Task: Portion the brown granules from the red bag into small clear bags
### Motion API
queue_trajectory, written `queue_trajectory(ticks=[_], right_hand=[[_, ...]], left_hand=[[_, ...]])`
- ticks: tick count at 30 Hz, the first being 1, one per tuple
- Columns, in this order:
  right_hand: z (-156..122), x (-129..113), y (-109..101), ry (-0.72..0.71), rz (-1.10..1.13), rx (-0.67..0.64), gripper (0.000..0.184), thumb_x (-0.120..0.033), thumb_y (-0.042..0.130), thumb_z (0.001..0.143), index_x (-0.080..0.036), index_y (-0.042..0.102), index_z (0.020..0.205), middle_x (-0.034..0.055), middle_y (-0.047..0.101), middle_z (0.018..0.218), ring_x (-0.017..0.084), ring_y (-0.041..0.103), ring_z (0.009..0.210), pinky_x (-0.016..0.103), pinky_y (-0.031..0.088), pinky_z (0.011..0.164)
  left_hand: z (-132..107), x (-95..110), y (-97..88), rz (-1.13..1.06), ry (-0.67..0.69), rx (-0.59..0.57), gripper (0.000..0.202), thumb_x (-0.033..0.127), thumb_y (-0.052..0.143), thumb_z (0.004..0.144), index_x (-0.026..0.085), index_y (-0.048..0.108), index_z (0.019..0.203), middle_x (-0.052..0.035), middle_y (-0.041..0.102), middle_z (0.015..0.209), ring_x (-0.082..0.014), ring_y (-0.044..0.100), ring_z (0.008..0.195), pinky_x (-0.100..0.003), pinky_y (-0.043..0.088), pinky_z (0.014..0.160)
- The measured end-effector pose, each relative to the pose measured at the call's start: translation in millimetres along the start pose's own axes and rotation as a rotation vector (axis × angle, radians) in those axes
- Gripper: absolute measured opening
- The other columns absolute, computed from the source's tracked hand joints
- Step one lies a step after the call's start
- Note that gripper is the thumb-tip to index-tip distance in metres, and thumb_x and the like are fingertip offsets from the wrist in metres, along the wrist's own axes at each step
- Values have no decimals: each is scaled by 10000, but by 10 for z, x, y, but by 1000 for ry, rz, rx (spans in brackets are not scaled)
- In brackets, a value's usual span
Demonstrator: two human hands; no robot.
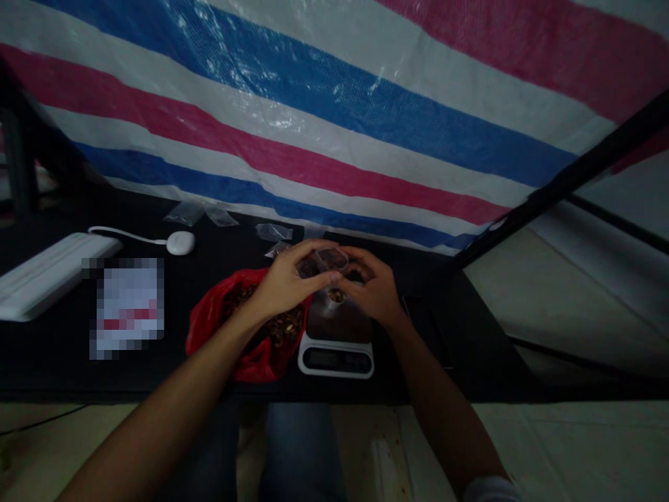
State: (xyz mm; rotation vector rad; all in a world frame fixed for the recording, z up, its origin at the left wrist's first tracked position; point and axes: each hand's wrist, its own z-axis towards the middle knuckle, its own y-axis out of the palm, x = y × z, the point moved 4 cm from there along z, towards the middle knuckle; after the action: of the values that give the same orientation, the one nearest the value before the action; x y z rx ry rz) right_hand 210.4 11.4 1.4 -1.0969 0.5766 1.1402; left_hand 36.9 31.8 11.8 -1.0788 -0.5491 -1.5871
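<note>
Both my hands are raised over a small white kitchen scale (pixel 337 362) with a dark weighing plate. My left hand (pixel 293 275) and my right hand (pixel 375 282) have their fingers closed round the rim of a small clear plastic bag (pixel 333 259), which looks spread at its mouth. Below them on the plate sits a small cup (pixel 336 298) with brownish bits in it. A red plastic bag (pixel 206 317) lies open left of the scale, partly covered by my left forearm. Dried brown pieces (pixel 285 328) fill it.
Several small clear bags (pixel 274 231) lie along the back of the black table (pixel 157 376). To the left are a white power bank (pixel 57 272), a cabled white round device (pixel 180 242) and a blurred packet (pixel 130 300). A dark phone-like slab (pixel 426 328) lies right. Behind hangs a striped tarp (pixel 313 125).
</note>
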Motion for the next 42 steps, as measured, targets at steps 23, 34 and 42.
queue_trajectory(ticks=[23,34,42], right_hand=[[-69,105,-213,141,-87,-459,408,-347,877,719,-148,775,1060,49,746,950,171,637,828,280,459,723],[-76,-76,-236,-157,-198,-286,380,-248,741,844,-197,720,1220,92,685,1135,212,657,1023,359,518,876],[17,-221,-198,-158,-211,-265,331,-183,749,826,-193,699,1153,70,697,1100,183,641,925,292,493,734]], left_hand=[[-97,-234,-161,181,-190,-360,548,484,876,667,160,734,1086,-82,774,1078,-270,716,983,-383,565,895],[-113,-266,-10,239,-12,-292,486,464,845,747,168,719,1111,-77,770,1094,-263,716,1013,-378,538,942],[-105,-271,3,172,23,-202,533,414,833,786,166,680,1231,-111,736,1240,-279,687,1153,-409,508,1056]])
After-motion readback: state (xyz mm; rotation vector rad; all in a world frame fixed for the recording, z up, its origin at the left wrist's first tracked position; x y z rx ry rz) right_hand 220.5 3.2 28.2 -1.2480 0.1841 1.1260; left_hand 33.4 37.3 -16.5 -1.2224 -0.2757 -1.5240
